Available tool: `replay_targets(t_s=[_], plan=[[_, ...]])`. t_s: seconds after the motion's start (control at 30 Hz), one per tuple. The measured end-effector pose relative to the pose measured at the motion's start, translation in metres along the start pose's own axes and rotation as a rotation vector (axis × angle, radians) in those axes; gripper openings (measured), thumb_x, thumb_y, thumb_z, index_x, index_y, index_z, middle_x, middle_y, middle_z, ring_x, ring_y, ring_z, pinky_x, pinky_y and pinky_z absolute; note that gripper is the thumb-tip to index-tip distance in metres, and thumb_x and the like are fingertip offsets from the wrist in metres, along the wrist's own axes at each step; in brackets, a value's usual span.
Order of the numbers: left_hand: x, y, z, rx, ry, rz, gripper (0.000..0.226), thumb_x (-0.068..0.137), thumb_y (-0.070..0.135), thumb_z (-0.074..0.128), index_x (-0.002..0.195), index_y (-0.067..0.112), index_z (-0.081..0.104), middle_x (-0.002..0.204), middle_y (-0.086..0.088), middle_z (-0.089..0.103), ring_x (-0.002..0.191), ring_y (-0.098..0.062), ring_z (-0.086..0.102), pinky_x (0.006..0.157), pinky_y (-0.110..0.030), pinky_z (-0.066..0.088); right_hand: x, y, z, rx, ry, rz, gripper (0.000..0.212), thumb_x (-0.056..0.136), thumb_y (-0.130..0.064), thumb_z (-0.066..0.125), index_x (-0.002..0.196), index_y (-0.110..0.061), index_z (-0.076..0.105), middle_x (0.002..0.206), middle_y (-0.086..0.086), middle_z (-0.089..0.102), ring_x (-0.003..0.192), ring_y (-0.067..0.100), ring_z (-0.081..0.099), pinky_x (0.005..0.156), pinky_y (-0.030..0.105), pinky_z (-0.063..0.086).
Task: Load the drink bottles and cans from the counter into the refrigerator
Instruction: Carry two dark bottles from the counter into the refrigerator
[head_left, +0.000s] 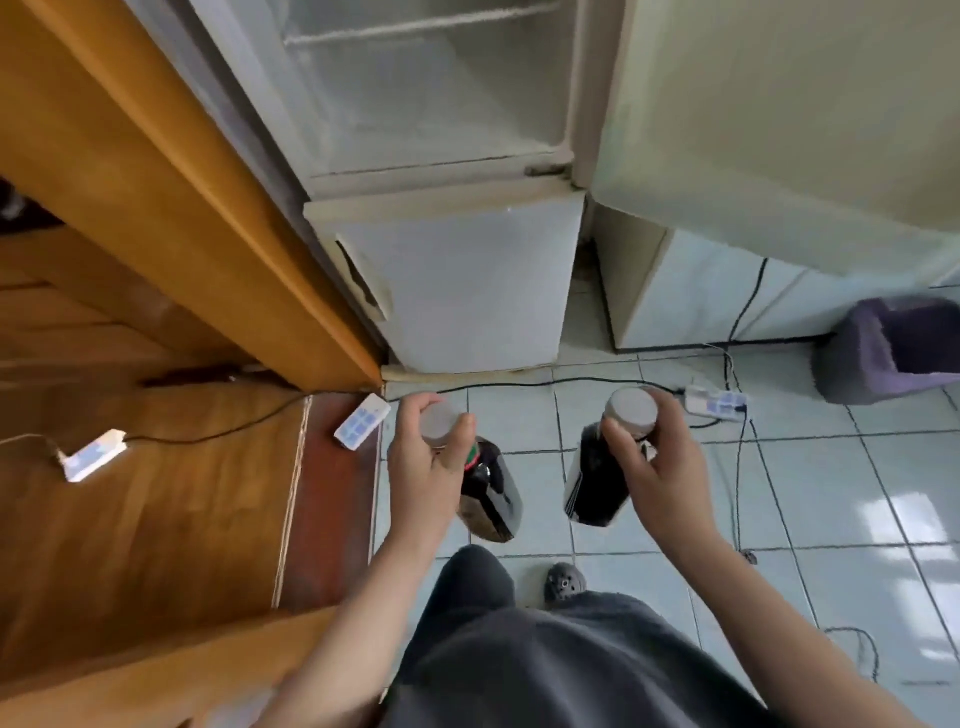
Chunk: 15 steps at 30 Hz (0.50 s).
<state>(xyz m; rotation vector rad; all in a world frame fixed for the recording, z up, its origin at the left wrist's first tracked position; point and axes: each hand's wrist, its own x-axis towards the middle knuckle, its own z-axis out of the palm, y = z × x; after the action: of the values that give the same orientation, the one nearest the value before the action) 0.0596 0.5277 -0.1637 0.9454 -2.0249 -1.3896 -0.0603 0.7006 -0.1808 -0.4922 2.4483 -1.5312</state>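
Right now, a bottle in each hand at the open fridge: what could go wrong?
1. The left hand and right hand grip the left bottle and right bottle only near the caps; either could slip or swing into the fridge.
2. A black cable and a power strip lie on the floor tiles just ahead: possible trip, and a spill might reach the strip.
3. No hand is free to steady anything.

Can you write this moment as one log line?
left hand: holds left bottle at cap | right hand: holds right bottle at cap | refrigerator: top part open | stage: bottles not yet inside
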Motion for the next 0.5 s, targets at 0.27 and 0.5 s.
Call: replay_targets(t_s=[0.27, 0.5], plan=[[0.078, -0.017, -0.011, 0.044, 0.170, -0.066, 0.019, 0.087, 0.023, 0.063, 0.101, 0.017, 0.051, 0.090, 0.009, 0.056, 0.083, 0.010, 0.054, 0.070, -0.003, 0.039, 0.105, -0.030, 0.057, 0.037, -0.195, -0.065, 0.022, 0.086, -0.021, 0.063, 0.103, -0.026, 0.051, 0.085, -0.017, 0.062, 0.079, -0.009, 0.058, 0.061, 0.005, 0.042], [0.222, -0.012, -0.030, 0.020, 0.135, -0.012, 0.021, 0.089, 0.021, 0.063, 0.106, 0.013, 0.052, 0.089, 0.006, 0.056, 0.073, 0.006, 0.054, 0.064, -0.007, 0.042, 0.209, -0.082, 0.121, 0.070, -0.183, -0.128, 0.022, 0.083, -0.031, 0.063, 0.101, -0.035, 0.051, 0.087, -0.024, 0.063, 0.084, -0.005, 0.059, 0.064, 0.006, 0.044]])
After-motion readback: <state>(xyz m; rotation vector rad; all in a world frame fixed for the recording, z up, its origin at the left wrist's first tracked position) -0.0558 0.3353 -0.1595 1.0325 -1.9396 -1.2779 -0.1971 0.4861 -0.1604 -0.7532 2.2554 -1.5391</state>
